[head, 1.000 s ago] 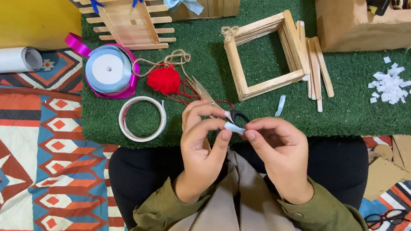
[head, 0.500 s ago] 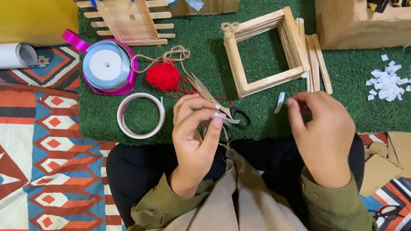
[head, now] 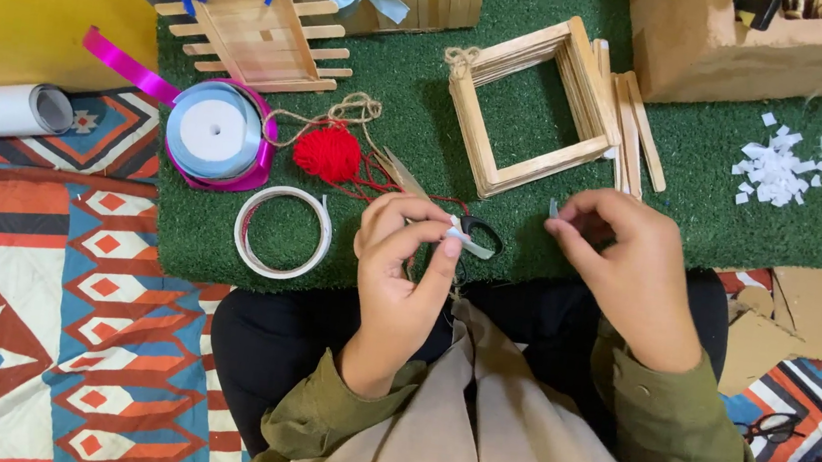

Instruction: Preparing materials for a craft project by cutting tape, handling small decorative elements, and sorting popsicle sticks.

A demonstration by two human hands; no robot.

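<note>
- Left hand (head: 405,271), near centre, over the near edge of the green mat (head: 717,180). Fingers pinched narrow on a pale blue strip (head: 464,238), with a small black loop (head: 483,232) touching it at the fingertips.
- Right hand (head: 628,272), right of the left hand and apart from it. Fingers closed on a small pale scrap (head: 554,209); its kind cannot be told.
- Tape ring (head: 282,232) flat on the mat, left of the left hand.
- Red yarn ball (head: 327,152) just beyond the ring, strands trailing right toward the left hand.
- Ribbon spool (head: 218,132), blue with magenta band, left of the yarn.
- Twine (head: 350,110) looped just beyond the yarn.
- Square stick frame (head: 533,112) beyond the hands, loose sticks (head: 636,132) touching its right side.
- White paper bits (head: 773,171) far right on the mat.
- Stick rack (head: 250,25) with blue ties, far left.
- Paper roll (head: 1,109) on the floor, far left, off the mat.
</note>
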